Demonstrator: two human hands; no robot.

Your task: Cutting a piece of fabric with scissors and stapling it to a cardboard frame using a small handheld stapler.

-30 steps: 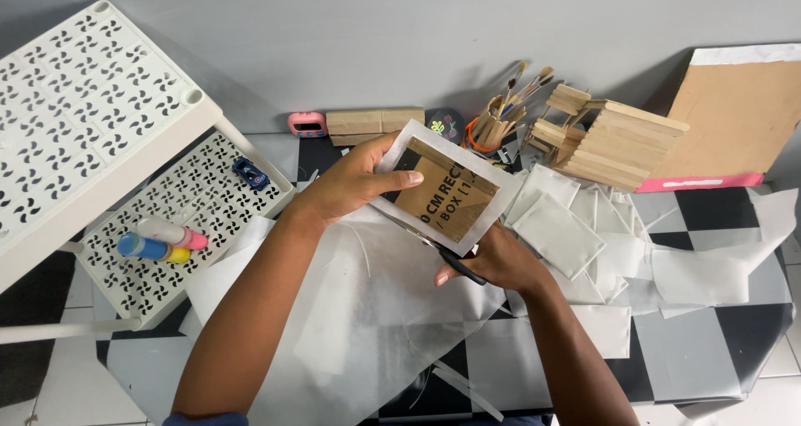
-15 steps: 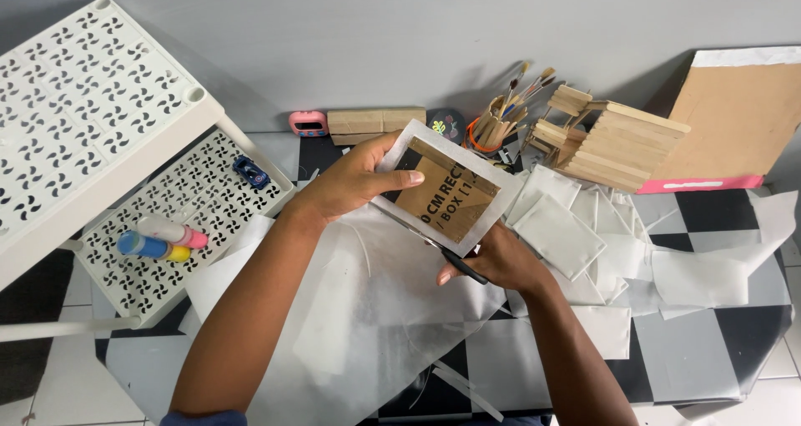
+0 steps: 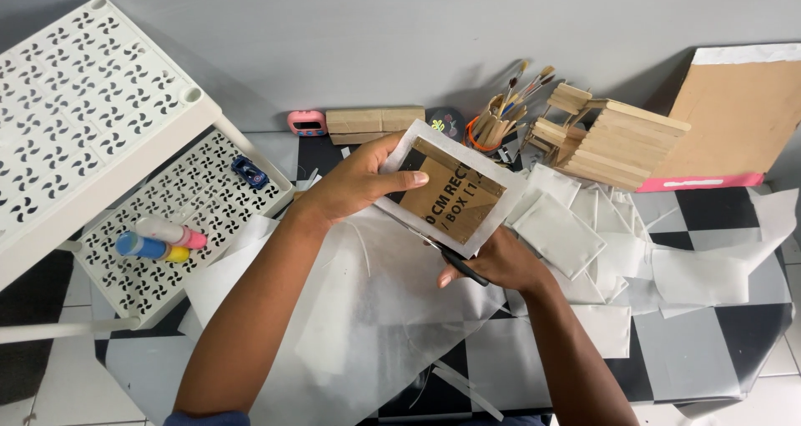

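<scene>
My left hand (image 3: pixel 360 180) grips the left edge of a small rectangular wooden-framed panel (image 3: pixel 455 194), brown cardboard in the middle and white paper wrapped round its border, held tilted above the floor. My right hand (image 3: pixel 492 263) sits under its lower edge, closed on black-handled scissors (image 3: pixel 455 259) whose blades run along the panel's lower left border. A big sheet of translucent white paper (image 3: pixel 367 317) lies below both hands.
A white perforated plastic shelf (image 3: pixel 75 117) stands at left with marker tubes (image 3: pixel 158 241) and a blue toy car (image 3: pixel 249 172). Along the wall: a pink timer (image 3: pixel 306 123), wooden blocks (image 3: pixel 363 121), a brush cup (image 3: pixel 492 126), wooden stick stacks (image 3: pixel 617 142), a brown envelope (image 3: pixel 734 121). Wrapped white rectangles (image 3: pixel 559 230) lie at right.
The panel and both hands have shifted slightly; the scissors stay along the panel's lower edge.
</scene>
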